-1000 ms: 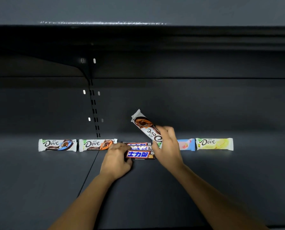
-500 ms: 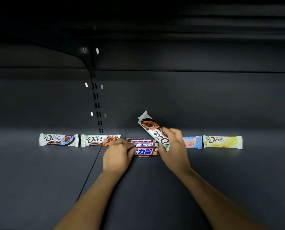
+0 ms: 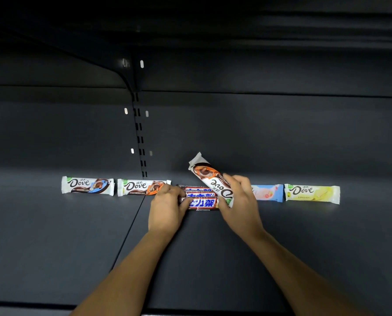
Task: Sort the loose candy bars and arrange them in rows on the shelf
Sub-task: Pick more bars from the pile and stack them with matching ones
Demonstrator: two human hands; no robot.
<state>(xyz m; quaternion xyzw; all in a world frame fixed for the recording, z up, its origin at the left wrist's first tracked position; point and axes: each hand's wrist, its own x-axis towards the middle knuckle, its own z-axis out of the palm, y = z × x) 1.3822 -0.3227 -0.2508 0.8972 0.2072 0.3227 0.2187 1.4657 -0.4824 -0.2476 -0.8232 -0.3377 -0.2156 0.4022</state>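
Observation:
Candy bars lie in a line on the dark shelf. From the left: a white Dove bar with blue, a white Dove bar with orange, a cluster of brown Snickers bars, a light blue bar and a yellow Dove bar. My left hand grips the left end of the Snickers bars. My right hand holds a white and orange Dove bar, tilted up to the left, and touches the right end of the Snickers bars.
A slotted upright runs up the back wall behind the bars. A seam splits the shelf into two panels. The shelf above overhangs in shadow.
Both hands have stayed on the Snickers bars, pressing them closer together. The held Dove bar keeps its tilt. The camera has tipped down a little.

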